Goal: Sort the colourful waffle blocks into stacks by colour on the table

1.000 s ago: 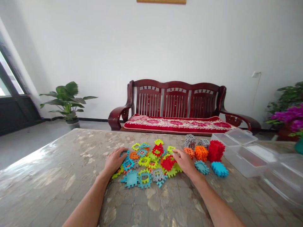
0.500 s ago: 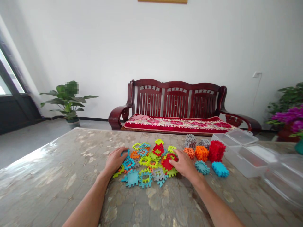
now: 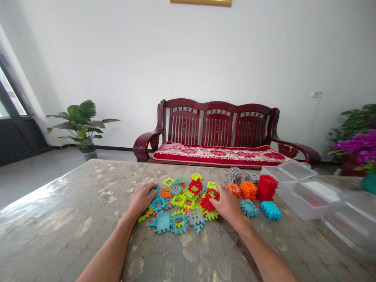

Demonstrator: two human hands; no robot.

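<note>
A loose pile of flat notched plastic pieces (image 3: 179,199) in green, blue, orange, red and grey lies on the table. At its left edge rests my left hand (image 3: 142,199), fingers extended over a blue piece. My right hand (image 3: 227,201) is at the pile's right side, thumb and fingers apart, touching a red piece (image 3: 207,203). Further right stand sorted stacks: a tall red stack (image 3: 267,188), an orange stack (image 3: 249,190), a grey stack (image 3: 235,176), a bright blue stack (image 3: 271,210) and a teal stack (image 3: 249,208).
Clear plastic boxes (image 3: 305,199) with lids stand on the table (image 3: 73,235) at the right. Behind the table is a dark red wooden bench (image 3: 220,121) with a patterned cushion. Potted plants stand at left and right.
The camera view has shifted very slightly. Both hands keep about the same place at the pile, and the pieces and stacks look unmoved.
</note>
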